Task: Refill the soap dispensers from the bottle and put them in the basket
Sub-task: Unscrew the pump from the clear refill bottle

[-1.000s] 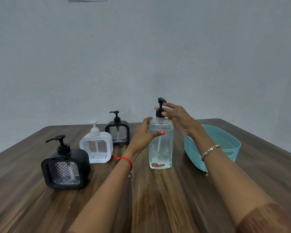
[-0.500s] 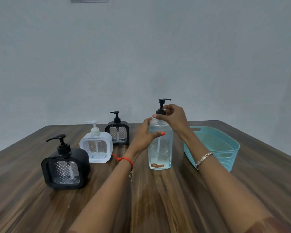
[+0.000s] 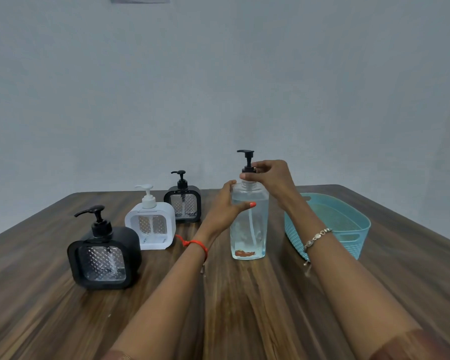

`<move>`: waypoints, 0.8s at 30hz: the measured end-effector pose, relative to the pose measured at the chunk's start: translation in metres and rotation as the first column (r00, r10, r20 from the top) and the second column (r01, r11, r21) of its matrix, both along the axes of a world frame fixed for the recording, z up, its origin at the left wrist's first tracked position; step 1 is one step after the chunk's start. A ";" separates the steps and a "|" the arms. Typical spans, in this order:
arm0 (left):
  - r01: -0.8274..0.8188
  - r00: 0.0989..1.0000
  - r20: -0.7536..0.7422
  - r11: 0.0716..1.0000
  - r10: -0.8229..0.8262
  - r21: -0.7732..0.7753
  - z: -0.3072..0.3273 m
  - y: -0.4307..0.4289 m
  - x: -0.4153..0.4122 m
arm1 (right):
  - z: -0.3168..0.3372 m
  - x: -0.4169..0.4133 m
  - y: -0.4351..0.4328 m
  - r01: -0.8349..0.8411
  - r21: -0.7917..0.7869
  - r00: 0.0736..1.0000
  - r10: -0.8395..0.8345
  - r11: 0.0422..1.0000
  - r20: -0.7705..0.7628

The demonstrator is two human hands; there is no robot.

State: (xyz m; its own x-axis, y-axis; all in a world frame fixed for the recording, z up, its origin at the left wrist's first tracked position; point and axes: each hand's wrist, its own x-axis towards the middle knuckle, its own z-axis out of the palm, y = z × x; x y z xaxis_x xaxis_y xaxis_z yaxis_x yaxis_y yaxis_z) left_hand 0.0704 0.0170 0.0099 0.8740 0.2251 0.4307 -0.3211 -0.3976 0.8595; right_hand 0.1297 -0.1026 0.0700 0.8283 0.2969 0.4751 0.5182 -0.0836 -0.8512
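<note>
Both your hands are working the bottle (image 3: 248, 229), which is standing upright on the table (image 3: 244, 307) beside the basket (image 3: 296, 236). Your left hand (image 3: 224, 211) is gripping its shoulder; your right hand (image 3: 273, 175) is pinching the pump collar (image 3: 247, 169). Three dispensers (image 3: 151, 227) are standing to its left.

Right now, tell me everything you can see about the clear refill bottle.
The refill bottle is tall, clear plastic, upright on the wooden table beside the teal basket. Liquid nearly fills it; a dip tube and reddish bits at the bottom show through. The left hand grips its shoulder; the right hand pinches its black pump collar.
</note>
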 end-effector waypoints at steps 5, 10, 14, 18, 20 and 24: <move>-0.012 1.000 -0.002 1.000 0.012 0.017 0.000 0.000 0.000 | 0.005 -0.002 -0.013 -0.159 -0.010 0.984 0.158 0.987 -0.088; 0.013 1.000 0.020 1.000 -0.014 0.022 0.001 -0.002 -0.003 | 0.001 -0.010 0.002 0.072 -0.192 0.994 -0.054 0.979 0.096; 0.006 1.000 0.011 1.000 -0.006 0.030 0.001 -0.001 -0.004 | 0.009 -0.007 -0.004 -0.031 -0.058 0.999 0.029 0.998 -0.025; 0.011 1.000 0.004 0.999 -0.011 0.045 0.002 -0.001 -0.004 | 0.015 -0.007 -0.009 -0.078 0.007 0.995 0.078 0.997 -0.058; 0.009 1.000 0.017 0.999 -0.010 0.052 0.001 -0.001 -0.004 | 0.021 -0.007 -0.007 -0.069 0.034 0.996 0.071 0.997 -0.049; 0.007 1.000 0.024 0.999 -0.008 0.051 0.000 0.000 -0.004 | 0.033 -0.008 -0.004 -0.047 0.064 0.997 0.050 0.997 -0.052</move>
State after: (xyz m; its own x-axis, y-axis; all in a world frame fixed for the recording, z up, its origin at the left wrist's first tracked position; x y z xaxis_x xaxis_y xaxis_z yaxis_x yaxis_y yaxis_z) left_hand 0.0663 0.0167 0.0104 0.8648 0.1956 0.4624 -0.3448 -0.4382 0.8301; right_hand 0.1218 -0.1068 0.1029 0.8383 0.3085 0.4496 0.4741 -0.0051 -0.8804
